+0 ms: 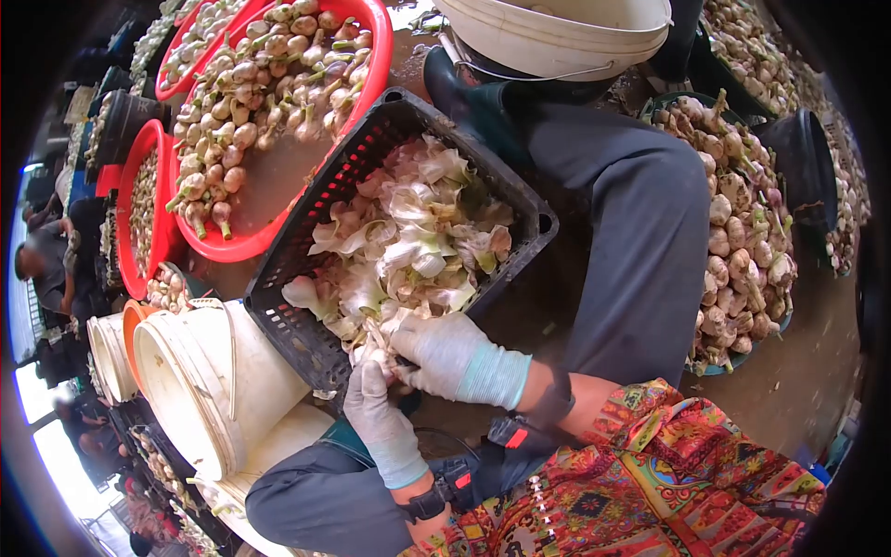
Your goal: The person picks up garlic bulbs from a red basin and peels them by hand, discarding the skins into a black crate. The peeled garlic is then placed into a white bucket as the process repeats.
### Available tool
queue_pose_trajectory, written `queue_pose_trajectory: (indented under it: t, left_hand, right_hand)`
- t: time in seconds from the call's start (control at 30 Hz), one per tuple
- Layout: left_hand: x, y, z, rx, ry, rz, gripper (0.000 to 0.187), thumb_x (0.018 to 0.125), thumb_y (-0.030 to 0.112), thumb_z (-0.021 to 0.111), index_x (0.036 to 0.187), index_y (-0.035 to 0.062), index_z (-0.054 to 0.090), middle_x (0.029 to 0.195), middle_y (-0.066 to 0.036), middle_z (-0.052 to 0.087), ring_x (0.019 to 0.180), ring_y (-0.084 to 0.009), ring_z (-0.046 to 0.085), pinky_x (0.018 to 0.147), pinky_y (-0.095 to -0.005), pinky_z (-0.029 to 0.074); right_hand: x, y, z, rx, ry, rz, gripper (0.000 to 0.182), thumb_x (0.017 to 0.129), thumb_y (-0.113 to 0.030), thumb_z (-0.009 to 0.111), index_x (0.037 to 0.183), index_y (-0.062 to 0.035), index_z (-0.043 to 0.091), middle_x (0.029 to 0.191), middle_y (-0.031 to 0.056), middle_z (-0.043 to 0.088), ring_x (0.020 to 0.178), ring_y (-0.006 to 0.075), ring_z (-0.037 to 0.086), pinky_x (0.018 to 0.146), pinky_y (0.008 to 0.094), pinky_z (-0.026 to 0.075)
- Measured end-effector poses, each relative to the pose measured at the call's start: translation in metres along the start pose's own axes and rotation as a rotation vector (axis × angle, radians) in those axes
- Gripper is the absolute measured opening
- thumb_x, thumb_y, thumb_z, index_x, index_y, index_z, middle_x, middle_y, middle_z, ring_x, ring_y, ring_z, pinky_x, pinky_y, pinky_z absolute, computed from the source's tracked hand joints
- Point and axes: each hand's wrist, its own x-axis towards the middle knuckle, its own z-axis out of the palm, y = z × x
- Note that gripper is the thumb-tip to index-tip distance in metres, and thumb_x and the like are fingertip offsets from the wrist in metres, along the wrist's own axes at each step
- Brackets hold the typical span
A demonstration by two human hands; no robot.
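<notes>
Both grips are narrow, closed about a pale garlic bulb that sits at the very ends of the gloved fingers: the left hand has its thumb up against the bulb's near side, while the right hand curls its fingers around the other side, hiding part of it; the bulb lies between the two hands, by the near edge of a black crate and just beside the heap of papery peels inside; a white bucket lies tipped left of the crate, a large red basin of garlic is beyond it, a second bucket stands farther forward, and past the right leg rises another mound of garlic
</notes>
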Motion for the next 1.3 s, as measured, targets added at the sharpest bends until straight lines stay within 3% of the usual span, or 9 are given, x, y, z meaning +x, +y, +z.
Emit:
queue_pose_trajectory:
  t: [0.13, 0.33, 0.4, 0.47, 0.6, 0.77, 0.9, 1.07, 1.3]
  left_hand:
    - [-0.006, 0.008, -0.002, 0.141, -0.007, -0.025, 0.033, 0.091, 0.032, 0.062, 0.099, 0.0003, 0.065, 0.086, -0.003, 0.064, 0.065, -0.0084, 0.055, 0.056, -0.0205, 0.042]
    - [-0.005, 0.004, -0.001, -0.243, -0.082, -0.045, 0.036, 0.091, 0.034, 0.061, 0.103, -0.0001, 0.062, 0.100, -0.009, 0.062, 0.086, -0.0139, 0.057, 0.069, -0.0227, 0.044]
    - [0.000, 0.008, 0.000, -0.291, -0.113, 0.011, 0.039, 0.091, 0.033, 0.061, 0.108, -0.0013, 0.060, 0.101, -0.009, 0.062, 0.087, -0.0147, 0.058, 0.073, -0.0226, 0.046]
    - [-0.007, 0.015, 0.011, -0.312, -0.047, 0.047, 0.036, 0.091, 0.027, 0.062, 0.111, -0.0028, 0.060, 0.102, -0.008, 0.063, 0.090, -0.0148, 0.059, 0.079, -0.0235, 0.046]
    - [-0.013, 0.014, 0.011, 0.001, 0.056, 0.065, 0.026, 0.090, 0.013, 0.062, 0.110, -0.0043, 0.061, 0.105, -0.008, 0.064, 0.091, -0.0149, 0.061, 0.086, -0.0265, 0.048]
    - [-0.010, 0.014, 0.012, -0.237, -0.060, -0.004, 0.025, 0.091, 0.018, 0.061, 0.103, -0.0033, 0.063, 0.097, -0.008, 0.065, 0.089, -0.0147, 0.061, 0.080, -0.0281, 0.050]
    - [-0.003, 0.004, 0.010, -0.091, 0.040, 0.058, 0.027, 0.091, 0.020, 0.062, 0.103, -0.0031, 0.063, 0.095, -0.006, 0.065, 0.085, -0.0131, 0.060, 0.079, -0.0273, 0.049]
    - [-0.003, 0.004, 0.008, 0.182, 0.101, 0.185, 0.028, 0.094, 0.022, 0.058, 0.104, -0.0042, 0.062, 0.098, -0.007, 0.064, 0.089, -0.0136, 0.058, 0.085, -0.0280, 0.047]
    - [-0.006, 0.010, -0.007, -0.308, -0.149, 0.065, 0.048, 0.089, 0.042, 0.060, 0.102, -0.0034, 0.060, 0.094, -0.008, 0.060, 0.080, -0.0151, 0.054, 0.071, -0.0270, 0.046]
  right_hand:
    - [0.001, -0.003, 0.008, 0.071, 0.080, 0.037, 0.026, 0.076, -0.026, 0.065, 0.091, -0.0067, 0.055, 0.085, 0.0142, 0.061, 0.079, 0.0341, 0.062, 0.067, 0.0431, 0.051]
    - [0.017, 0.029, 0.000, 0.221, 0.241, 0.309, 0.028, 0.084, -0.030, 0.063, 0.091, -0.0026, 0.062, 0.078, 0.0196, 0.064, 0.077, 0.0352, 0.063, 0.068, 0.0410, 0.049]
    - [0.007, 0.032, -0.011, 0.737, 0.021, 0.192, 0.031, 0.083, -0.032, 0.066, 0.090, -0.0019, 0.064, 0.077, 0.0193, 0.063, 0.073, 0.0297, 0.063, 0.068, 0.0386, 0.049]
    - [-0.001, 0.022, -0.011, 0.804, -0.070, 0.076, 0.032, 0.081, -0.031, 0.069, 0.091, -0.0007, 0.065, 0.077, 0.0186, 0.063, 0.070, 0.0237, 0.060, 0.067, 0.0362, 0.047]
    - [0.000, 0.021, -0.006, 0.589, -0.036, 0.109, 0.027, 0.081, -0.025, 0.068, 0.089, 0.0003, 0.062, 0.077, 0.0196, 0.062, 0.070, 0.0258, 0.060, 0.067, 0.0367, 0.047]
    - [0.011, 0.031, -0.001, 0.248, 0.284, 0.293, 0.028, 0.083, -0.028, 0.067, 0.090, -0.0011, 0.061, 0.074, 0.0181, 0.061, 0.069, 0.0221, 0.059, 0.067, 0.0361, 0.049]
    - [0.010, 0.031, -0.016, 0.658, -0.091, 0.149, 0.041, 0.082, -0.039, 0.069, 0.092, 0.0000, 0.062, 0.074, 0.0119, 0.061, 0.072, 0.0175, 0.059, 0.068, 0.0341, 0.048]
    - [0.009, 0.024, 0.007, 0.609, -0.149, 0.166, 0.034, 0.081, -0.029, 0.067, 0.094, 0.0014, 0.060, 0.083, 0.0208, 0.062, 0.079, 0.0328, 0.062, 0.071, 0.0397, 0.048]
    - [0.020, 0.022, 0.016, 0.005, 0.170, 0.280, 0.025, 0.083, -0.027, 0.062, 0.092, -0.0036, 0.057, 0.078, 0.0207, 0.063, 0.078, 0.0382, 0.062, 0.068, 0.0474, 0.049]
